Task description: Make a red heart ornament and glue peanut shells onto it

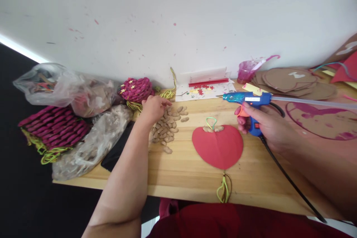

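Note:
My right hand is wrapped round a blue hot glue gun, a finger at its orange trigger. The nozzle points left, above the table. A red heart-shaped paper piece lies below and left of the gun, with a few peanuts along its top edge, a green cord loop above and a yellow-green tassel below. My left hand reaches over the far edge of a pile of loose peanuts. Its visible fingers stretch out to the right, and its underside is hidden.
Purple-painted peanut crafts and plastic bags crowd the left. At the wall lies white paper with star sequins. A cup of purple paint and cardboard shapes stand at the right. The gun's black cord crosses the table edge.

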Action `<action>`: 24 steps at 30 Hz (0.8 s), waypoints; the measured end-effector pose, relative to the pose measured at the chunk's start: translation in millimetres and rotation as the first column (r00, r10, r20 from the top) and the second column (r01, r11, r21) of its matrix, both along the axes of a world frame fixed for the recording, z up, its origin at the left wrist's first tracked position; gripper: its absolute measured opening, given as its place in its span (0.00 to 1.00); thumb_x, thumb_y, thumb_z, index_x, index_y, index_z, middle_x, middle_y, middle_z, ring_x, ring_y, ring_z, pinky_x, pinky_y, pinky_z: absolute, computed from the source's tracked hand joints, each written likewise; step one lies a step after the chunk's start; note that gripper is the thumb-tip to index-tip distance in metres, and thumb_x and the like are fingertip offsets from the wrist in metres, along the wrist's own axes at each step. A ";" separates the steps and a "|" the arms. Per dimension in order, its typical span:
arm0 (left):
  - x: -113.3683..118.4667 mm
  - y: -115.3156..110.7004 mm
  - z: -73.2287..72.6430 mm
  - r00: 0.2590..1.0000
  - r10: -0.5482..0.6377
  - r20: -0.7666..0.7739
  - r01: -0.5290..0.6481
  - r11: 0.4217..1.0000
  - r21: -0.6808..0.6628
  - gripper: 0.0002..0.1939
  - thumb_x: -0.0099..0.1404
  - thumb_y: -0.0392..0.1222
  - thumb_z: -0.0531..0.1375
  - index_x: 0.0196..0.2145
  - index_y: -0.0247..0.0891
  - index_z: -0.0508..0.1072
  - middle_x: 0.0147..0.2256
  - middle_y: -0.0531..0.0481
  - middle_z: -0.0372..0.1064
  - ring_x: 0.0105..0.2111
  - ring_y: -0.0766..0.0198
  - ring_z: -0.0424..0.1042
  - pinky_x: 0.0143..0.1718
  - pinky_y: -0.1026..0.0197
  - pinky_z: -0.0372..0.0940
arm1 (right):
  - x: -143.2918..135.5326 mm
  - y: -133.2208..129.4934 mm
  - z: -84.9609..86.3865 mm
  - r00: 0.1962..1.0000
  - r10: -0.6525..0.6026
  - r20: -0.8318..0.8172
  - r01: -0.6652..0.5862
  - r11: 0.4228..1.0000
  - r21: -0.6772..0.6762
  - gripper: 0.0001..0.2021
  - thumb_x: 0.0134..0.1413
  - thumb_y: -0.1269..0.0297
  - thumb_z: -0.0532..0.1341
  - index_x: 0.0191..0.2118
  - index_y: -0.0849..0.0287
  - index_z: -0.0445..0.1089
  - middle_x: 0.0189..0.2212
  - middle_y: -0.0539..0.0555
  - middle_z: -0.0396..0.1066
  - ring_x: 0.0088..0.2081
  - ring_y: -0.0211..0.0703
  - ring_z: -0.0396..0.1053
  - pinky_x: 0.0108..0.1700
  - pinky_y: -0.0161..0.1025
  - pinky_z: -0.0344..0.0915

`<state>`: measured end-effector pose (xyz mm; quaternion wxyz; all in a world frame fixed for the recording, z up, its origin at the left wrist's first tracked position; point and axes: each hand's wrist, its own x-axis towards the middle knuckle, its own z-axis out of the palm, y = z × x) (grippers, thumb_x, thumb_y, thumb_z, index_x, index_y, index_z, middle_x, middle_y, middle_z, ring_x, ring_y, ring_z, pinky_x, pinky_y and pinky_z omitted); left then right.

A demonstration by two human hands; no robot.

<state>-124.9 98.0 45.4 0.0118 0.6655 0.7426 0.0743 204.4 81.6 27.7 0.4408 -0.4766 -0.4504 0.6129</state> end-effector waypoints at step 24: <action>5.5 5.3 -11.1 0.999 -0.015 0.032 0.013 0.999 0.047 0.08 0.63 0.40 0.62 0.38 0.45 0.82 0.43 0.47 0.79 0.50 0.47 0.70 0.52 0.46 0.59 | 1.3 1.3 -2.9 1.000 0.012 -0.004 -0.012 1.000 0.000 0.23 0.44 0.42 0.72 0.29 0.58 0.71 0.21 0.48 0.68 0.20 0.37 0.68 0.21 0.32 0.64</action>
